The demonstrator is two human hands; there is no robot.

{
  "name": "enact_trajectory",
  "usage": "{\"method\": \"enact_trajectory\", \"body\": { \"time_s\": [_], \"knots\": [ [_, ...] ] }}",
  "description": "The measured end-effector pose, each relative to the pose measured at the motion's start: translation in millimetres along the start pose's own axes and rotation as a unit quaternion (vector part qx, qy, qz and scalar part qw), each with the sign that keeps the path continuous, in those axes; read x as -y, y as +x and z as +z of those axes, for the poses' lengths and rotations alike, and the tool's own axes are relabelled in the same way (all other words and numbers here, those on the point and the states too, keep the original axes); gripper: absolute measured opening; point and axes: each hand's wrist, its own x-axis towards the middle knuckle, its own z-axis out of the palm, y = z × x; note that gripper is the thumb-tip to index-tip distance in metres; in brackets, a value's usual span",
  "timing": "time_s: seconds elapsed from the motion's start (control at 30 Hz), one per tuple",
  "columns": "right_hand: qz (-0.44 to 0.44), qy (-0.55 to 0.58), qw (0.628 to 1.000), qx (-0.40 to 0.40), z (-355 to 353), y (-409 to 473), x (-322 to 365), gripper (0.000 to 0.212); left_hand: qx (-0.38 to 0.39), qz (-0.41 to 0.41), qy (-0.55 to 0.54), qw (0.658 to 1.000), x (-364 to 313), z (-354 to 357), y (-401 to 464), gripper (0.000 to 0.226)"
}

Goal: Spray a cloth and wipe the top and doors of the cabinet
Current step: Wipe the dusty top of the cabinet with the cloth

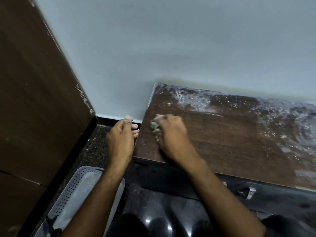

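Right hand (pixel 171 132) grips one balled cloth (pixel 155 127), pressed on the cabinet top (pixel 222 134) near its left edge. Left hand (pixel 122 134) hangs just off that edge, fingers loosely curled, holding nothing. Risk: wet residue (far side, along wall) gets smeared, not lifted. Count: two hands, one cloth, one basket (pixel 75 190).

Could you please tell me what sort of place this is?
Probably a room corner in a home: a low wooden cabinet top against a painted wall, a dark polished floor, and a plastic basket.
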Motion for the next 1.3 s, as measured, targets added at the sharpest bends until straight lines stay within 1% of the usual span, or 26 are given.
{"method": "enact_trajectory", "body": {
  "time_s": [0.1, 0.17, 0.23, 0.3, 0.37, 0.43, 0.47, 0.53, 0.63, 0.67, 0.73, 0.77, 0.8, 0.87, 0.93, 1.0, 1.07, 1.1, 1.2, 1.23, 1.3],
  "knots": [
    [-0.093, 0.024, 0.995, 0.031, 16.2, -25.5, 32.8, 0.048, 0.0, 0.006, 0.03, 1.0, -2.1, -2.1, 3.6, 0.036],
    [-0.131, 0.055, 0.988, 0.056, 7.3, -37.5, 21.6, 0.049, 0.008, 0.002, 0.017, 1.0, -1.7, -3.4, 3.5, 0.034],
    [-0.12, 0.066, 0.988, 0.071, -7.1, -32.9, -6.1, 0.05, 0.017, -0.001, 0.018, 1.0, -0.9, -2.6, 0.8, 0.028],
    [-0.07, 0.051, 0.995, 0.049, -18.9, -14.2, -33.6, 0.045, 0.027, -0.004, 0.028, 0.999, 0.7, -1.3, -3.3, 0.026],
    [-0.023, 0.025, 0.999, 0.021, -21.6, 5.8, -42.5, 0.042, 0.027, 0.007, 0.065, 0.998, 1.4, -0.6, -6.5, 0.031],
    [-0.009, 0.008, 1.0, 0.011, -14.0, 12.6, -29.7, 0.042, 0.022, 0.033, 0.131, 0.991, -1.2, 0.4, -8.1, 0.041],
    [-0.017, 0.009, 1.0, 0.013, -9.1, 10.3, -19.4, 0.043, 0.018, 0.043, 0.161, 0.986, -3.3, 1.2, -8.2, 0.049],
    [-0.06, 0.023, 0.998, 0.026, 0.1, -3.1, -2.0, 0.044, 0.01, 0.055, 0.188, 0.981, -8.1, 2.1, -6.6, 0.056],
    [-0.132, 0.049, 0.988, 0.067, -5.1, -26.1, -4.1, 0.047, 0.024, 0.039, 0.177, 0.983, -11.2, 1.9, -4.0, 0.062],
    [-0.138, 0.059, 0.986, 0.073, -11.9, -26.4, -13.7, 0.047, 0.033, 0.032, 0.16, 0.986, -9.7, 1.6, -3.3, 0.064],
    [-0.094, 0.062, 0.992, 0.061, -24.3, -17.2, -38.7, 0.043, 0.045, 0.025, 0.135, 0.99, -6.2, 0.5, -3.1, 0.063],
    [-0.061, 0.05, 0.996, 0.047, -29.7, -8.4, -50.8, 0.042, 0.054, 0.026, 0.14, 0.988, -5.3, -0.4, -4.2, 0.057],
    [-0.034, 0.032, 0.998, 0.036, -34.1, 1.5, -59.7, 0.04, 0.065, 0.033, 0.156, 0.985, -3.8, -0.8, -5.0, 0.047],
    [-0.007, 0.014, 0.999, 0.028, -36.7, 15.0, -60.3, 0.04, 0.093, 0.05, 0.2, 0.974, -3.6, -1.4, -6.1, 0.025],
    [-0.005, 0.03, 0.999, 0.03, -32.9, 11.3, -48.0, 0.04, 0.112, 0.042, 0.203, 0.972, -6.0, 1.6, -5.4, 0.034],
    [-0.046, 0.059, 0.996, 0.041, -28.9, -9.6, -37.3, 0.038, 0.1, 0.012, 0.161, 0.982, -10.7, 7.8, -5.9, 0.036],
    [-0.097, 0.061, 0.991, 0.065, -31.0, -35.0, -39.3, 0.04, 0.085, -0.017, 0.118, 0.989, -13.4, 14.0, -6.2, 0.04],
    [-0.106, 0.056, 0.99, 0.071, -35.1, -42.5, -46.3, 0.042, 0.087, -0.023, 0.117, 0.989, -14.1, 16.8, -6.2, 0.045],
    [-0.09, 0.049, 0.993, 0.065, -48.6, -45.4, -69.1, 0.044, 0.114, -0.02, 0.17, 0.979, -16.3, 20.8, -6.0, 0.065],
    [-0.088, 0.049, 0.993, 0.065, -51.3, -43.6, -73.3, 0.044, 0.117, -0.027, 0.178, 0.977, -17.5, 20.9, -4.2, 0.067],
    [-0.093, 0.043, 0.992, 0.071, -52.4, -40.4, -74.6, 0.044, 0.115, -0.054, 0.179, 0.976, -19.9, 20.7, 2.7, 0.059]
  ]
}}
